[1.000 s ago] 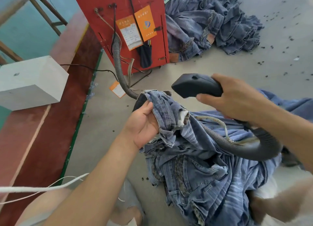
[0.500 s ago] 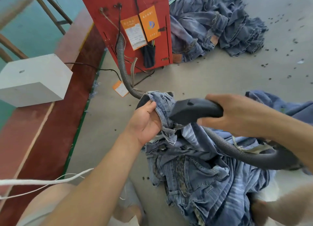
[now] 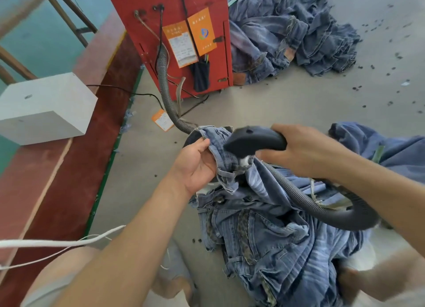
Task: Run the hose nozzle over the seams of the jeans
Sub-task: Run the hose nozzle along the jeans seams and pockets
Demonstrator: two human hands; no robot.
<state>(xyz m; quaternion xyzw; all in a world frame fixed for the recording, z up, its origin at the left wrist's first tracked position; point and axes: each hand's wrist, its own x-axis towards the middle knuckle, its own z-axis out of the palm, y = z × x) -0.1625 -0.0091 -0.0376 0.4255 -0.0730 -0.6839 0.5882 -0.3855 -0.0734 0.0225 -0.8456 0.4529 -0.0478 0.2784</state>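
1. Lower than a second ago, the nozzle (image 3: 254, 142) has dropped from clear above the jeans (image 3: 264, 226) until its mouth touches the bunched denim just right of the left hand's (image 3: 195, 164) grip.
2. Jeans: draped over the lap, with one edge lifted in that left grip, about where it was before.
3. Hose (image 3: 305, 200): it loops from behind the right hand (image 3: 305, 152), across the denim, and out under the held fold to the red cabinet (image 3: 177, 30).
4. Grips: the right hand is wrapped round the nozzle handle; the left pinches the denim between thumb and fingers.
5. To do this well, I would keep the fold taut, hold the mouth flat on the seam, and draw it slowly away from the left grip so loose cloth is not sucked in.
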